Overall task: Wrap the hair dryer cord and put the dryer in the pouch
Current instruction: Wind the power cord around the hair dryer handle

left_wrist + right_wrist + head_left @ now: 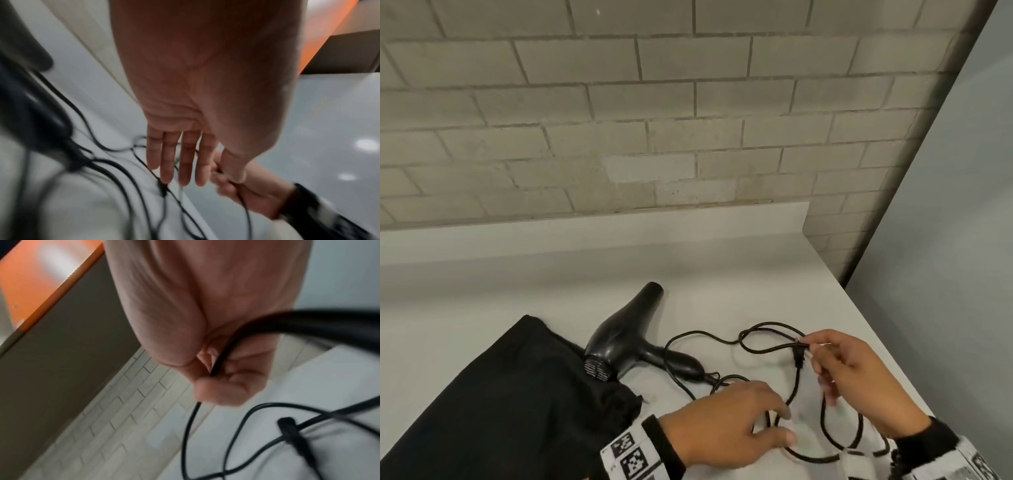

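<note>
Dryer (625, 337) lies on counter (739, 267), lower centre of head view, not held. Long axis runs diagonal: nozzle toward upper right of frame, rear grille toward lower left, touching pouch (500, 394); handle juts lower right.

Cord (702, 334) sprawls in loose loops right of dryer, unwrapped. We judge step as gathering cord, wrap barely begun.

Right hand (859, 373) pinches cord by plug (798, 356). Left hand (726, 421) hovers over loops, fingers (185, 162) straight, holding nothing.

Next we need loops collected evenly, slack drawn toward handle.
</note>
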{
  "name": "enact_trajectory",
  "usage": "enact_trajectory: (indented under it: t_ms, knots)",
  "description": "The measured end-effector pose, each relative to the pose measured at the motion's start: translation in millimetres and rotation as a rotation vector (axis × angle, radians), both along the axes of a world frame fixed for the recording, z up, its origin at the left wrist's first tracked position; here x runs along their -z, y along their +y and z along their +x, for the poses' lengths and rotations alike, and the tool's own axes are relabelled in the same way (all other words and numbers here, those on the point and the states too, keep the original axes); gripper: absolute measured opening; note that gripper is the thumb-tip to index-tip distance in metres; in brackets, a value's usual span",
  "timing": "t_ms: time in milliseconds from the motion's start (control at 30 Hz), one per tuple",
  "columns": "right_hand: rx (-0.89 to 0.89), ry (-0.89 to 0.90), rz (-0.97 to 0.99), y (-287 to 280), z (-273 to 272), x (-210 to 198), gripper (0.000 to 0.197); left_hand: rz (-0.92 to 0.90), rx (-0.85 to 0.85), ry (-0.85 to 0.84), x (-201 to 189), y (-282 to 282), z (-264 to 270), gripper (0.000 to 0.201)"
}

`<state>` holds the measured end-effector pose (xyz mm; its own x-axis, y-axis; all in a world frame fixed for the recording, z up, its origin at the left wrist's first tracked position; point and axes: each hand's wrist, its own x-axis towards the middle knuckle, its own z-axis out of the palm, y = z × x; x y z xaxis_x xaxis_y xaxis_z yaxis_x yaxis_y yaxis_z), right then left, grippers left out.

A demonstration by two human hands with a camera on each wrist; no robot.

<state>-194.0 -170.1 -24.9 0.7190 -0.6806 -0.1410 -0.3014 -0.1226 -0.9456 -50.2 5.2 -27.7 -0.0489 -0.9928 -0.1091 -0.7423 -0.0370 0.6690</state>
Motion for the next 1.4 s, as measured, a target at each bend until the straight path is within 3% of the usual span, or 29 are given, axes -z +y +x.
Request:
enact_trajectory:
  t_ms: [133, 200, 267, 367, 500, 600, 700, 767, 833, 867, 967, 1000, 1100, 1167, 1233, 1333, 1400]
  knots:
    - [0.049, 0.168, -0.369, -8, -25, 28, 0.019, 0.069, -0.238, -0.181, 11, 31, 45, 0.022]
    - [0.055, 0.239, -0.44, -6, -31, 40, 0.019, 0.196, -0.426, -0.227, 20, 40, 55, 0.036]
    - [0.054, 0.283, -0.472, -1, -33, 49, 0.019, 0.294, -0.575, -0.196, 28, 42, 54, 0.053]
    - [-0.003, 0.309, -0.5, 6, -31, 56, 0.02, 0.25, -0.689, -0.107, 39, 33, 47, 0.058]
    - [0.012, 0.316, -0.583, 15, -25, 59, 0.022, 0.192, -0.778, 0.001, 45, 17, 48, 0.031]
    - [0.094, 0.173, -0.687, 27, -17, 47, 0.026, 0.047, -0.805, 0.082, 27, 13, 50, 0.024]
    - [-0.003, -0.035, -0.737, 47, -6, 18, 0.012, -0.072, -0.775, 0.3, -11, 8, 52, 0.02]
    - [-0.175, -0.102, -0.616, 65, 3, -5, 0.034, -0.119, -0.744, 0.511, -43, 5, 49, 0.02]
    - [-0.341, -0.043, -0.486, 79, 13, -22, 0.054, -0.21, -0.697, 0.641, -75, 0, 46, 0.022]
    - [-0.434, -0.015, -0.47, 85, 18, -31, 0.055, -0.265, -0.673, 0.686, -90, -3, 45, 0.023]
    - [-0.501, -0.153, -0.388, 94, 31, -59, 0.012, -0.406, -0.613, 0.8, -120, -13, 48, 0.02]
    - [-0.469, -0.231, -0.339, 93, 34, -70, 0.013, -0.442, -0.597, 0.842, -125, -16, 51, 0.019]
    - [-0.344, -0.46, -0.167, 85, 42, -107, 0.025, -0.471, -0.489, 0.878, -114, -18, 61, 0.041]
    - [-0.281, -0.549, -0.107, 76, 47, -132, 0.032, -0.37, -0.367, 0.738, -89, -14, 62, 0.069]
    - [-0.23, -0.618, -0.043, 68, 51, -155, 0.031, -0.187, -0.266, 0.621, -60, -5, 56, 0.083]
    - [-0.152, -0.69, 0.005, 55, 55, -178, 0.031, 0.021, -0.068, 0.577, -29, 14, 44, 0.062]
    - [-0.065, -0.713, -0.006, 41, 57, -181, 0.031, 0.063, -0.025, 0.636, -20, 27, 41, 0.048]
